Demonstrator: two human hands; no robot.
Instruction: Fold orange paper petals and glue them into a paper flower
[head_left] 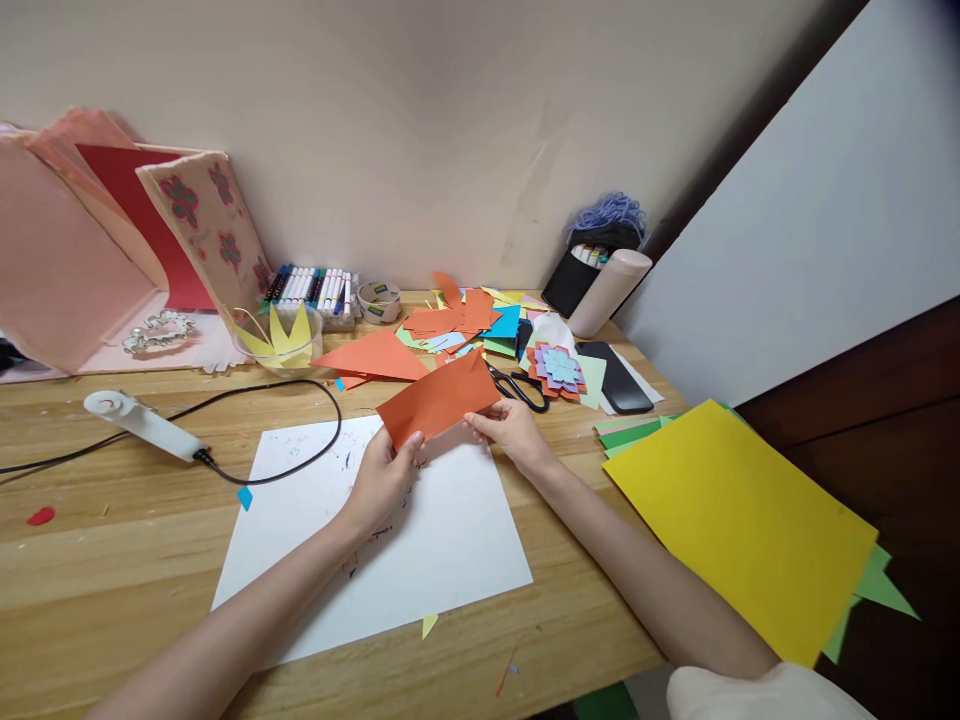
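Between both hands I hold a rectangular piece of orange paper, raised above a white sheet that bears small coloured marks. My left hand pinches its lower left edge, thumb on top. My right hand is closed on the lower right corner. Just behind that corner lie black-handled scissors, partly hidden by the paper. A layered paper flower in orange, purple and blue rests to their right. Past the paper's left end lies an orange paper triangle.
Paper scraps heap against the wall. At the back stand boxed markers, a tape roll and a plastic bowl. A white corded device lies left. Rightward are a phone and yellow paper overhanging the table edge.
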